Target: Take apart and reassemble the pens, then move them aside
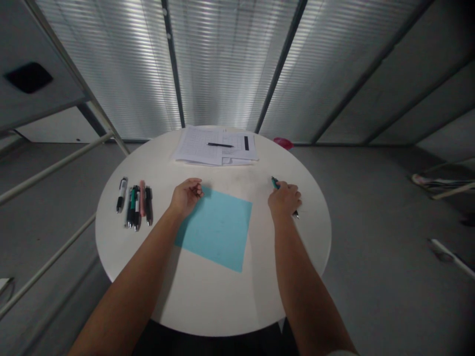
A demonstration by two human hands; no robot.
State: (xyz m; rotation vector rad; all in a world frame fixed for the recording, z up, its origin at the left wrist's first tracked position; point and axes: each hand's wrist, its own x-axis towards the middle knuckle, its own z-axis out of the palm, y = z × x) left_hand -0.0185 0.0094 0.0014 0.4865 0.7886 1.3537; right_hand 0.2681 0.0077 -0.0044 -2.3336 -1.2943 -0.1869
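Observation:
A light blue square sheet of paper [218,227] lies turned at an angle on the round white table [218,306]. By the sheet's upper left corner is my left hand [187,197], its fingers loosely curled and a little apart, with nothing visible in them. To the right of the sheet, my right hand [285,199] is closed over a pen [275,182] low against the tabletop. The pen's green and dark end shows above the fingers, and a dark, metallic tip shows below the hand. Its middle is hidden under the palm.
Several pens and markers [137,207] lie side by side at the table's left, with a white and black pen [121,195] just apart. Printed papers [202,146] with a black pen [220,145] on top lie at the far edge. A white metal frame [55,155] stands left.

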